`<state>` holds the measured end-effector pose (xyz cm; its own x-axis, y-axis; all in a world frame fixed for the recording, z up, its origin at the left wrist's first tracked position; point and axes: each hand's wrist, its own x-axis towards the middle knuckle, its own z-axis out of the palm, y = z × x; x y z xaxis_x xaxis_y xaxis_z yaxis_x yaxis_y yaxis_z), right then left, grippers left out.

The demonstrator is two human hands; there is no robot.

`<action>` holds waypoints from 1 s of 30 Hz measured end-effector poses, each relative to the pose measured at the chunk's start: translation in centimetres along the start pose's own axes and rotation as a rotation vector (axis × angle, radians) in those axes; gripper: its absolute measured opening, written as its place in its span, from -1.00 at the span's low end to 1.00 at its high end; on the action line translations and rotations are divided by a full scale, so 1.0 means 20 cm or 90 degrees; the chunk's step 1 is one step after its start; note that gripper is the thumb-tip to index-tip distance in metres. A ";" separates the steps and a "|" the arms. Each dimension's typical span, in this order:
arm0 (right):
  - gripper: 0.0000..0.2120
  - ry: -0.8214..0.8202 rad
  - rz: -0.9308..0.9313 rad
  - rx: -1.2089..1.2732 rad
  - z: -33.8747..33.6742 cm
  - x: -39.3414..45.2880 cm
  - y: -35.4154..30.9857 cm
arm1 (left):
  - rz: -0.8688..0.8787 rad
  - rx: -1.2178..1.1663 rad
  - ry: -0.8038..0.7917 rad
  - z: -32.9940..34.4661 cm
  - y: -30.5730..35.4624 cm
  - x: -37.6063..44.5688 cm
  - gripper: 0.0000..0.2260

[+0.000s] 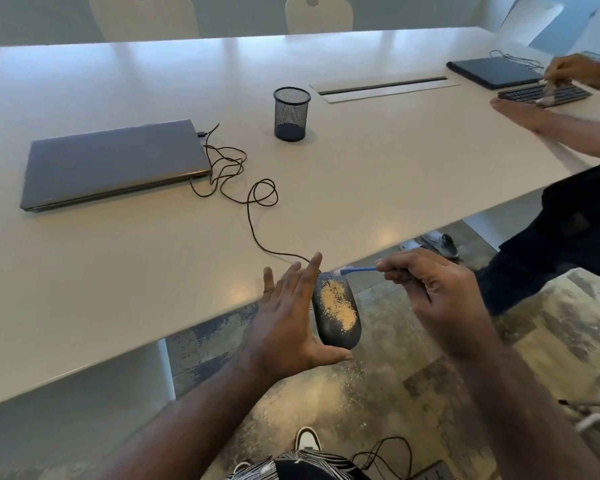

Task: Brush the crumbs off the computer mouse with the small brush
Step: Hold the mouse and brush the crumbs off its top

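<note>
A: Where is the mouse (336,311)?

B: Held off the near edge of the counter (118,254), over the floor (378,386), at about 6 o'clock in the view. The left hand (288,327) holds it from its left side: the fingers (307,271) are nearly straight and lie along its side, and the thumb sits under its near end.

A: Crumbs?

B: A tan patch of crumbs (338,304) covers much of the mouse's black top. More tan dust lies scattered on the floor below.

A: And the brush?

B: The right hand (433,299) pinches the small blue brush (355,270) by its handle, fingers curled round it. The brush points toward 9 o'clock, with its head just above the far end of the mouse. I cannot tell whether the bristles touch.

A: Its cable?

B: The cable (253,216) runs from the far end of the mouse up across the counter in loose loops to the closed laptop (111,164) at 10 o'clock.

A: What else is on the counter?

B: A black mesh pen cup (290,114) stands at 12 o'clock, well apart from the laptop. At 2 o'clock another person's hands (523,114) work at a keyboard (544,95), with a second closed laptop (492,72) just beyond it.
</note>
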<state>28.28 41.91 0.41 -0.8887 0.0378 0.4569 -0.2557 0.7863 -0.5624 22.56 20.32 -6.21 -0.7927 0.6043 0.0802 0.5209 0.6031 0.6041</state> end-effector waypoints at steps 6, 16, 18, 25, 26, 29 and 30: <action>-0.75 -0.078 -0.024 -0.039 -0.08 0.01 0.08 | -0.015 0.000 0.000 0.02 0.04 0.03 0.22; -0.74 -0.079 -0.050 -0.018 -0.10 0.07 0.10 | -0.009 0.000 0.004 0.04 0.08 0.09 0.23; -0.73 -0.096 -0.033 -0.033 -0.12 0.06 0.13 | -0.009 -0.001 0.004 0.03 0.09 0.09 0.23; -0.76 -0.039 -0.024 -0.015 -0.16 0.08 0.14 | -0.003 0.013 -0.012 0.04 0.10 0.12 0.23; -0.75 -0.047 -0.029 -0.011 -0.15 0.08 0.13 | -0.002 0.014 -0.011 0.04 0.11 0.12 0.23; -0.73 -0.092 -0.021 -0.029 -0.14 0.08 0.13 | 0.004 0.012 -0.003 0.04 0.12 0.13 0.23; -0.73 -0.102 -0.012 -0.037 -0.15 0.08 0.14 | 0.005 0.012 -0.003 0.04 0.12 0.14 0.23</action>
<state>27.33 46.04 1.52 -0.9344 -0.0715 0.3489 -0.2539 0.8208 -0.5117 21.89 23.84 -5.24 -0.7867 0.6120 0.0807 0.5334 0.6082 0.5879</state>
